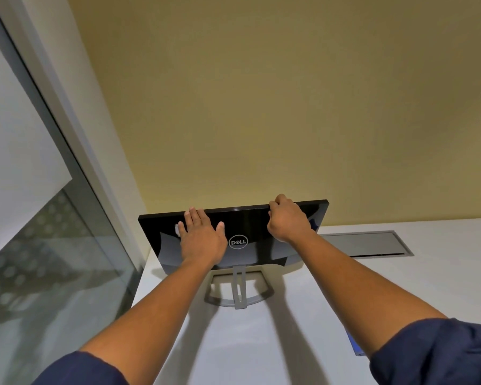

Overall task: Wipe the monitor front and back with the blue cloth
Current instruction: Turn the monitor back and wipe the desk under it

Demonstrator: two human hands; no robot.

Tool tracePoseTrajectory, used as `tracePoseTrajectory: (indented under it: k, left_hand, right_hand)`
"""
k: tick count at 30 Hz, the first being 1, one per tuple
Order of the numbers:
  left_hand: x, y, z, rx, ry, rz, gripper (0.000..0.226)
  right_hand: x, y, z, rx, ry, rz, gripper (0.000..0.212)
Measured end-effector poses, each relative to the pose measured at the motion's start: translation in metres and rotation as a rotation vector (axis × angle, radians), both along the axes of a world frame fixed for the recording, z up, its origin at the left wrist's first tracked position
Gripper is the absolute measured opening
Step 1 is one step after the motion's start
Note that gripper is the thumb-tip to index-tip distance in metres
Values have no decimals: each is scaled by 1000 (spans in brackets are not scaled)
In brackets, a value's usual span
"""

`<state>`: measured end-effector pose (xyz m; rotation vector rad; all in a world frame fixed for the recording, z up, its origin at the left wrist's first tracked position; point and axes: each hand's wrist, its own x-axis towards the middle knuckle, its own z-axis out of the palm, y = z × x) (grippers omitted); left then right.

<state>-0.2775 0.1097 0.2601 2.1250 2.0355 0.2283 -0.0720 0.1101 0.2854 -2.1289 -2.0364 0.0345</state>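
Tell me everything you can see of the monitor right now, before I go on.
The monitor shows its glossy black back, with a round silver Dell logo at the centre. It stands upright on a grey stand with an open curved base, on a white desk close to a yellowish wall. The left hand lies flat on the back panel, left of the logo. The right hand grips the top edge. Neither hand holds a cloth. The screen side faces away, unseen.
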Motion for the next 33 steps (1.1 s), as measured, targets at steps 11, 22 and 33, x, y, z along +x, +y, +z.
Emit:
tracePoseTrajectory:
  k: [11,22,33]
  left_hand:
    - [-1,9,0,-74,87,-61,84]
    - [-8,37,7,-99,202,-113,106]
    - [-1,47,11,-132,136,-79,112]
  right_hand:
    - [-1,1,9,-26,-79,12,24]
    - [-7,-12,20,-70,-137,33,22]
    - [-26,-20,31,-196,-128,-14,10]
